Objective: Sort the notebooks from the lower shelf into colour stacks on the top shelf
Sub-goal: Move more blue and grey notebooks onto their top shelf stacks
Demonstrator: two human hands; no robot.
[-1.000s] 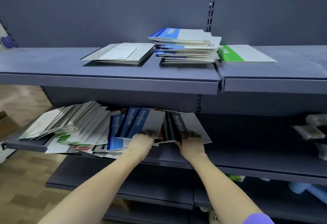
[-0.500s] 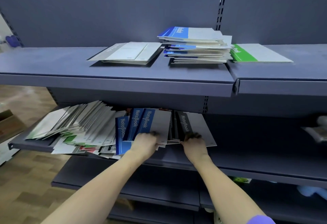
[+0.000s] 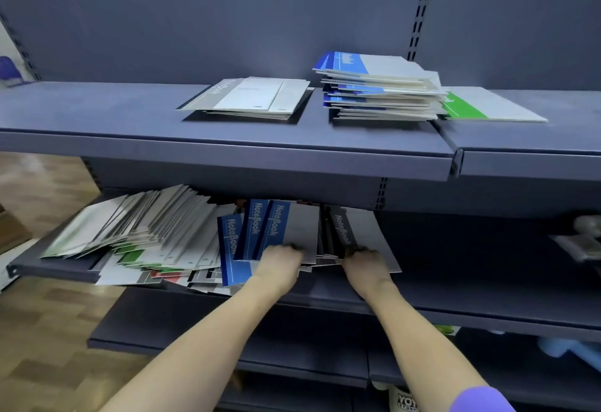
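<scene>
Seen from a person's head, looking down at grey metal shelving. Both bare arms reach forward to the lower shelf, where a long row of notebooks leans over to the left, spilling past the shelf's front edge near its left end.

The left hand has its fingers curled onto the bottom edge of a blue notebook with a pale cover and the word "NoteBook" down its spine; it grips this one at the right end of the leaning row, beside two more blue-spined copies. The right hand, just beside it, has its fingers curled over the lower edge of a grey notebook, holding it tilted. A few dark, thin spines stand between the two hands.

On the top shelf three groups lie flat. Near the middle sits a low grey stack. To its right, close to the shelf's right edge, stands a taller blue stack, somewhat untidy. Touching that stack, on the adjoining shelf section, lies a green notebook.

Wooden flooring shows at the lower left. A purple sleeve shows at the bottom right.
</scene>
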